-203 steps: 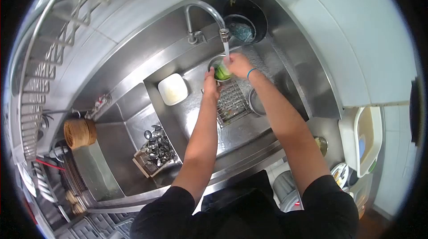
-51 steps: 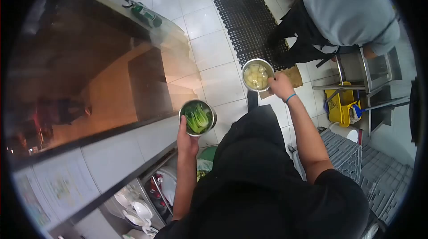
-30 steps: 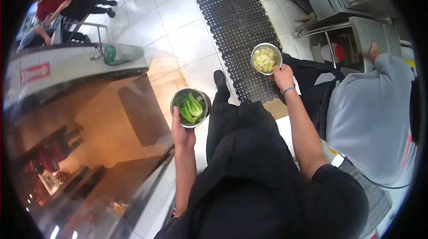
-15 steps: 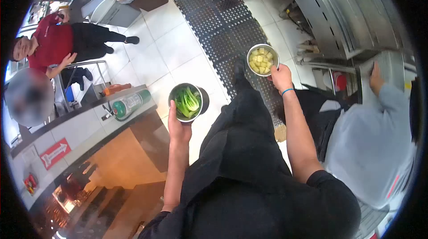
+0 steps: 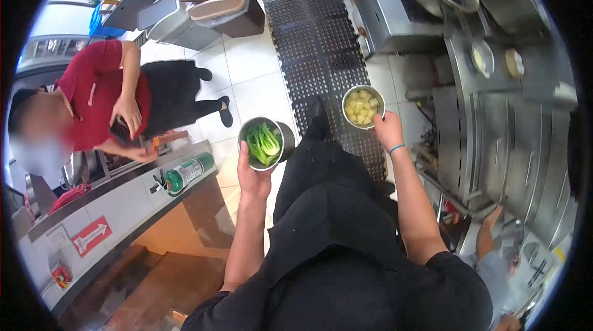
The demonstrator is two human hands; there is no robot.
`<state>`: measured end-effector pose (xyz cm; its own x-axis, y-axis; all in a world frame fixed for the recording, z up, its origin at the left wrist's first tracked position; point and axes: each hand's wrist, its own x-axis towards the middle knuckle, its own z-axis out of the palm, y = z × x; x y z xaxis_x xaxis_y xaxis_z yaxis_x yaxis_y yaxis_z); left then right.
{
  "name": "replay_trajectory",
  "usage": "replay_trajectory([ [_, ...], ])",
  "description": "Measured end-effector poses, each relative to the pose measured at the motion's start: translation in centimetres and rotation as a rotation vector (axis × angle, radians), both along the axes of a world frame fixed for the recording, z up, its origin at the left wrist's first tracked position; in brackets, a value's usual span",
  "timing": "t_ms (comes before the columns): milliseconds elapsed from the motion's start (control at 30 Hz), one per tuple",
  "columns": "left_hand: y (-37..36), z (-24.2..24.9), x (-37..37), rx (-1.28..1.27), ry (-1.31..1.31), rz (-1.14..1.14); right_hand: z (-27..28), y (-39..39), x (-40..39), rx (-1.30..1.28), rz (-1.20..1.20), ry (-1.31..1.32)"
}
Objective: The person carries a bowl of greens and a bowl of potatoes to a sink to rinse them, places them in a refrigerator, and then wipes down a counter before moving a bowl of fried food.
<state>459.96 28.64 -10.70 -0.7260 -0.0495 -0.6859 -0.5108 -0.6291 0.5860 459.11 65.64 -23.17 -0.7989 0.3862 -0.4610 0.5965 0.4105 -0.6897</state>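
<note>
My left hand (image 5: 254, 178) grips a deep metal pot (image 5: 286, 140) by its side, thumb along the rim. Inside lie leafy green vegetables (image 5: 264, 144) with pale stalks, perhaps bok choy. Out to the right, my right hand (image 5: 389, 131) is closed on the edge of a smaller round metal container (image 5: 345, 106). Pale yellow cubes (image 5: 361, 107), which look like cut potato, fill it. Both containers are held up above the floor, apart from each other, with their open tops facing me.
A black perforated mat (image 5: 309, 28) runs ahead over white tiles (image 5: 250, 71). At left, a person in a red shirt (image 5: 102, 93) stands behind a counter bearing a green cylinder (image 5: 185, 173). Bins (image 5: 231, 19) stand beyond. Steel kitchen equipment (image 5: 426, 34) and another person's arm (image 5: 487, 235) are at right.
I have moved forward along the mat, still holding both containers. The person in red appears nearer. The co-worker at right has slipped back toward the lower edge, and a stove has come into view.
</note>
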Motion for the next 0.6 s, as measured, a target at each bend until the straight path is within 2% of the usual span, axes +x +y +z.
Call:
replay_trajectory([
  [67, 0.3, -1.1, -3.8, 0.011, 0.000, 0.046, 0.7, -0.3, -4.8, 0.012, 0.020, 0.014],
  [200, 0.0, -3.3, -11.4, 0.080, 0.030, 0.103, 0.4, -0.8, -14.0, 0.233, 0.171, 0.058],
  [267, -0.2, -2.7, -15.2, 0.075, 0.017, 0.125, 3.3, -2.6, -19.1, 0.114, 0.128, -0.011],
  [400, -1.0, -2.5, -21.6, 0.091, 0.022, 0.181, 3.1, -4.4, -28.5, 0.112, 0.260, 0.017],
  [467, -1.6, -1.3, -24.7, 0.068, 0.030, 0.289, 3.9, -6.2, -33.7, 0.098, 0.324, 0.008],
  [500, -2.3, -0.7, -26.1, 0.084, 0.055, 0.325, 3.9, -7.1, -36.2, 0.220, 0.403, 0.051],
  [600, -4.0, -0.9, -29.4, 0.067, 0.073, 0.470, 3.2, -9.3, -44.1, 0.175, 0.542, 0.047],
])
